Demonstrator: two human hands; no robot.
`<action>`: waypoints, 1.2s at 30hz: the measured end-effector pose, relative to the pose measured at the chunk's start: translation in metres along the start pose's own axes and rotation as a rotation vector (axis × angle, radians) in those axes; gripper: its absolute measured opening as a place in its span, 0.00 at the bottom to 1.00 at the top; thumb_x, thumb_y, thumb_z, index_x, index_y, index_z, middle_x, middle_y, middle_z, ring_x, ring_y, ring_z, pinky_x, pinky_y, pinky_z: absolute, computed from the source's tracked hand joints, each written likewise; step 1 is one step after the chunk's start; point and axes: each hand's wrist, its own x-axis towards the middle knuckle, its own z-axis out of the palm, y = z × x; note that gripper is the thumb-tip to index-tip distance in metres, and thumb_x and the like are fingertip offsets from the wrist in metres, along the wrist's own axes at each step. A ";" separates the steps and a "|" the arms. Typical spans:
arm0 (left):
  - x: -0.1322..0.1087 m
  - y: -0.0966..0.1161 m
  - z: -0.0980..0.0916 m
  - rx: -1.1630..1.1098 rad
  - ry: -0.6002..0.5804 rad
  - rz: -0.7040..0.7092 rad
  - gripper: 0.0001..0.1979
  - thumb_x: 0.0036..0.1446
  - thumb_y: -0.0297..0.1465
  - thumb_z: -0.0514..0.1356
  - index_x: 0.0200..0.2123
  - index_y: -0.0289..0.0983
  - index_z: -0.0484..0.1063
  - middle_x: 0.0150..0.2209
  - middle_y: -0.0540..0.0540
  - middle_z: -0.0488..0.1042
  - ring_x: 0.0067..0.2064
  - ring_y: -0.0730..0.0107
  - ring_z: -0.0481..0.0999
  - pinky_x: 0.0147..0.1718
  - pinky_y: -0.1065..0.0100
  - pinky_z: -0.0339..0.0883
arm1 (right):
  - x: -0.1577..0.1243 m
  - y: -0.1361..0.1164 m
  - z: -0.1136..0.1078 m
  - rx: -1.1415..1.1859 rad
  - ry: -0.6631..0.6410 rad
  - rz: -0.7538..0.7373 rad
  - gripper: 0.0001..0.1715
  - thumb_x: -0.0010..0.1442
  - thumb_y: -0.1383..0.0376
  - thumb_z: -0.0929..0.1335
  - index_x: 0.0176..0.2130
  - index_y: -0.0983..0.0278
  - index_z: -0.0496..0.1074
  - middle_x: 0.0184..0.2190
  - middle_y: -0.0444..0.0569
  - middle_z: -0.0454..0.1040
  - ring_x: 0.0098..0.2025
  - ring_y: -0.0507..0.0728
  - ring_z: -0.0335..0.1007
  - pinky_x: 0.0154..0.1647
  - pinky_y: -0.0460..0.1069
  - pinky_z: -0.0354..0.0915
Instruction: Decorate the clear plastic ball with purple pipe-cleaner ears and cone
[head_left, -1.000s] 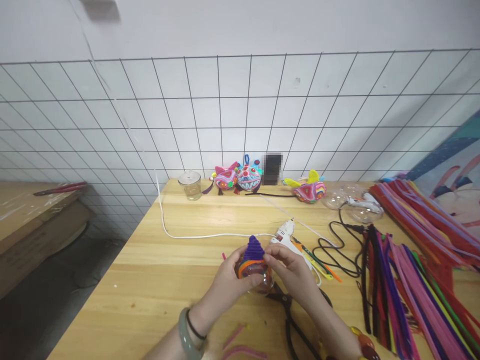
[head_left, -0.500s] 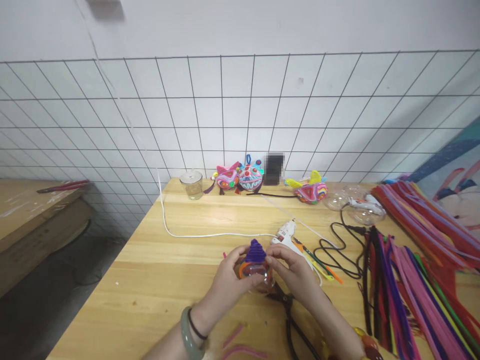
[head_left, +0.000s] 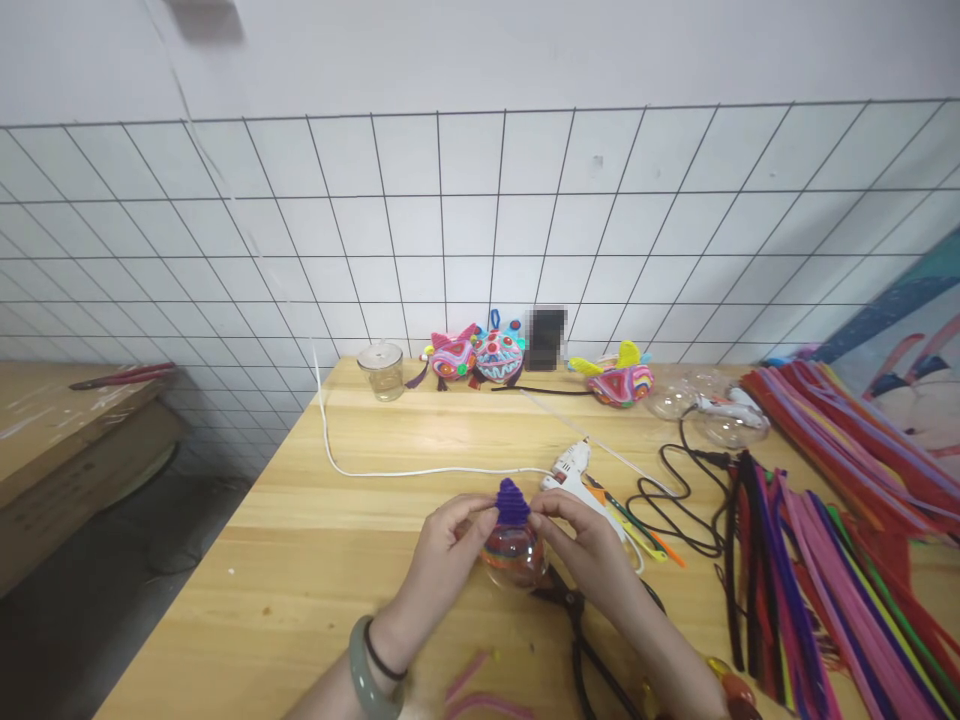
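Note:
A purple ridged triangle of pipe cleaner stands on top of a clear ball that has orange and other coloured strips on it. My left hand pinches the triangle's left edge between thumb and fingertips. On the opposite edge, my right hand pinches with thumb and forefinger. Black-handled scissors lie beside the ball, partly under my right forearm. Just beyond my right hand rests a white glue gun.
Finished colourful fish-like ornaments stand along the wall, near a glass cup. Bundles of pipe cleaners cover the right side. Clear balls and a black cable lie at the back right. Pink offcuts are in front.
My left hand has come off the side of the ball and moved up to the purple triangle's left edge, uncovering more of the ball. My right hand has stayed nearly in place.

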 end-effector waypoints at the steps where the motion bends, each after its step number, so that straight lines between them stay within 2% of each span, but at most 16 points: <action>1: 0.001 -0.001 0.000 0.000 0.002 0.026 0.12 0.56 0.35 0.57 0.39 0.37 0.76 0.41 0.42 0.76 0.42 0.63 0.74 0.43 0.64 0.67 | 0.000 0.000 0.000 0.006 0.004 0.002 0.08 0.58 0.64 0.64 0.31 0.63 0.72 0.31 0.49 0.73 0.36 0.57 0.70 0.40 0.51 0.64; 9: 0.000 -0.008 0.003 0.024 0.046 0.055 0.08 0.53 0.33 0.60 0.30 0.37 0.78 0.36 0.43 0.77 0.39 0.64 0.75 0.41 0.66 0.68 | 0.000 0.003 0.001 0.018 0.027 -0.006 0.08 0.57 0.63 0.65 0.30 0.62 0.73 0.31 0.49 0.75 0.37 0.58 0.71 0.40 0.51 0.65; 18: -0.003 -0.004 0.005 0.116 0.062 0.111 0.07 0.54 0.31 0.60 0.34 0.42 0.78 0.37 0.45 0.78 0.40 0.66 0.76 0.44 0.65 0.66 | -0.004 0.010 0.001 0.023 0.075 -0.035 0.07 0.56 0.65 0.67 0.31 0.62 0.75 0.33 0.51 0.76 0.39 0.59 0.71 0.43 0.54 0.66; 23: -0.003 -0.007 0.005 0.135 0.071 0.150 0.07 0.54 0.31 0.60 0.34 0.41 0.78 0.37 0.45 0.79 0.39 0.66 0.76 0.42 0.65 0.67 | -0.005 0.011 0.001 0.034 0.089 -0.050 0.07 0.55 0.65 0.67 0.31 0.62 0.76 0.34 0.52 0.76 0.39 0.59 0.72 0.43 0.54 0.67; 28: -0.003 -0.006 0.005 0.177 0.060 0.161 0.09 0.55 0.32 0.58 0.36 0.41 0.78 0.37 0.44 0.78 0.40 0.65 0.75 0.43 0.64 0.67 | -0.006 0.006 0.001 0.015 0.107 -0.037 0.08 0.55 0.65 0.68 0.33 0.61 0.78 0.38 0.53 0.77 0.41 0.60 0.73 0.45 0.56 0.68; 36: -0.005 -0.006 0.009 0.242 0.098 0.197 0.08 0.55 0.31 0.58 0.33 0.41 0.78 0.36 0.45 0.78 0.39 0.65 0.75 0.42 0.64 0.67 | -0.008 0.008 -0.005 -0.058 0.084 -0.041 0.09 0.55 0.65 0.68 0.34 0.59 0.79 0.44 0.54 0.76 0.46 0.62 0.72 0.49 0.59 0.66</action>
